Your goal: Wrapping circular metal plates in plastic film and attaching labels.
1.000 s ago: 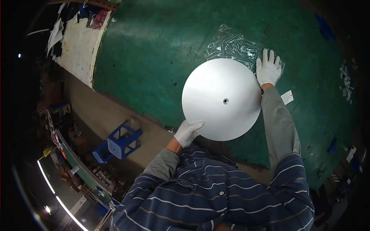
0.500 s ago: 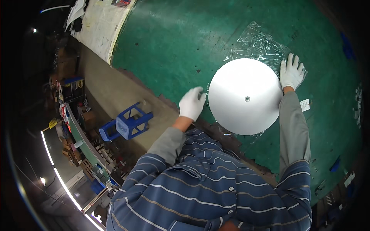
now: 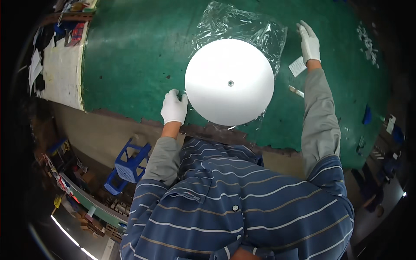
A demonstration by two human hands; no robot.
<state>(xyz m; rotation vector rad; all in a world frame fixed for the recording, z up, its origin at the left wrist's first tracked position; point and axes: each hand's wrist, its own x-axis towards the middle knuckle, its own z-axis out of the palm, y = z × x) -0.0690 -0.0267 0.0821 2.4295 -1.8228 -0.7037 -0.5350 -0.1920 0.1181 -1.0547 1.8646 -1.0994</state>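
Observation:
A round white disc [image 3: 229, 102] with a small metal fitting at its centre lies on a sheet of clear plastic film [image 3: 260, 32]. My left hand [image 3: 174, 108], in a white glove, is at the disc's left edge, thumb apart from the bent fingers. Whether the thumb touches the rim I cannot tell. Right of the film, apart from the disc, my gloved right hand [image 3: 309, 44] is held edge-on with its fingers stretched out and nothing in them. Near its wrist lies a white paper label [image 3: 297, 66].
The green tabletop [image 3: 130, 56] has a worn front edge. A small flat tool [image 3: 296, 91] lies beside my right forearm. Film scraps [image 3: 367, 45] are at the far right. A pale board [image 3: 65, 71] stands at the left, and a blue stool [image 3: 128, 169] on the floor.
My view has turned, shifting the whole scene. My right hand has come off the film's corner and away from the disc. The small flat tool by my right forearm now shows.

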